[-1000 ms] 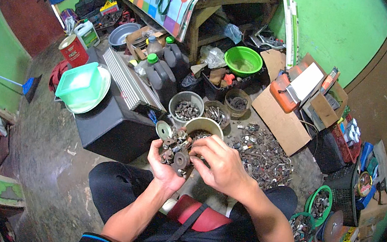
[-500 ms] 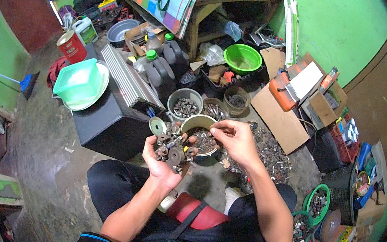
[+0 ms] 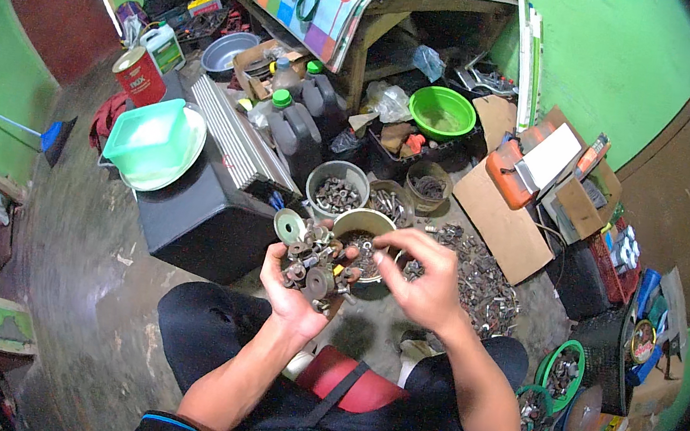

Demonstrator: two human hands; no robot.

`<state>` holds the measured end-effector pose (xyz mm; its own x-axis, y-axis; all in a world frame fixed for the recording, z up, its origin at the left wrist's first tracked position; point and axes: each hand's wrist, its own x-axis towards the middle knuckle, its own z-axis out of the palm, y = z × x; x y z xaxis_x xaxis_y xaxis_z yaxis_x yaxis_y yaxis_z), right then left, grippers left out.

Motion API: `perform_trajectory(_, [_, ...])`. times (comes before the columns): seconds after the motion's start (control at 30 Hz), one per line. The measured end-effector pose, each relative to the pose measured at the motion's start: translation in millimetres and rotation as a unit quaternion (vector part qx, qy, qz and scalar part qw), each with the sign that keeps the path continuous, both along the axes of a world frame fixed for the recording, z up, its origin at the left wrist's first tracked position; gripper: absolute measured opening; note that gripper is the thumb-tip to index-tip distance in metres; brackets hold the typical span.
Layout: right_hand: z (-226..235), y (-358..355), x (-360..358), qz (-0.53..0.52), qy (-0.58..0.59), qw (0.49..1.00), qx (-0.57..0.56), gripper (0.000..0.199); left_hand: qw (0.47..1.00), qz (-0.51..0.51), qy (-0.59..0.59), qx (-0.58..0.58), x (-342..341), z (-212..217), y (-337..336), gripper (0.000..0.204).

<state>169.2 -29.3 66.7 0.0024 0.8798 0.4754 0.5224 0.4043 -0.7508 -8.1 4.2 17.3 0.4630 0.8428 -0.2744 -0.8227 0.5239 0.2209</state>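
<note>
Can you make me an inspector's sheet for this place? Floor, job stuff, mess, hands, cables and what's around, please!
Surface: grey floor, marked and scuffed.
Job's things: metal parts heaped in the left hand; tub in front with small bits inside.
Clutter: loose pile on the floor, flat cardboard, dark jugs.
Hands: left cupped, full; right hand near the tub, thumb and forefinger apart.
Cables: maybe one thin dark cord beside the cardboard; can't be sure.
Surroundings: green wall, cloth-covered table.
</note>
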Motion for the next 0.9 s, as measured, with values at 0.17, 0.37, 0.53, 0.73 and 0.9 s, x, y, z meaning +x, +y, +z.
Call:
perform_trajectory(0.17, [8.1,-9.9,-3.1,0.093,-0.073,0.991,0.058,0.026,1.0,0.0,0.019,-0.014,6.4,8.7,-4.4,0.058])
perform_trajectory(0.37, [0.5,-6.5,-0.8,0.089,-0.151,0.981,0.079,0.028,0.998,-0.014,0.043,-0.035,10.9,13.7,-7.1,0.059])
perform_trajectory(0.53, [-3.8,-5.2,0.2,0.081,-0.124,0.984,0.094,0.026,0.998,-0.022,0.027,-0.043,12.6,13.0,-8.4,0.058])
perform_trajectory(0.73, [1.8,-6.3,-3.5,0.064,-0.172,0.976,0.12,0.023,0.998,-0.046,-0.034,-0.016,4.1,-0.5,-6.3,0.06])
perform_trajectory(0.9, [19.3,-2.8,9.4,0.037,-0.15,0.983,0.099,0.023,0.999,0.002,0.029,-0.04,7.8,2.5,-4.6,0.06])
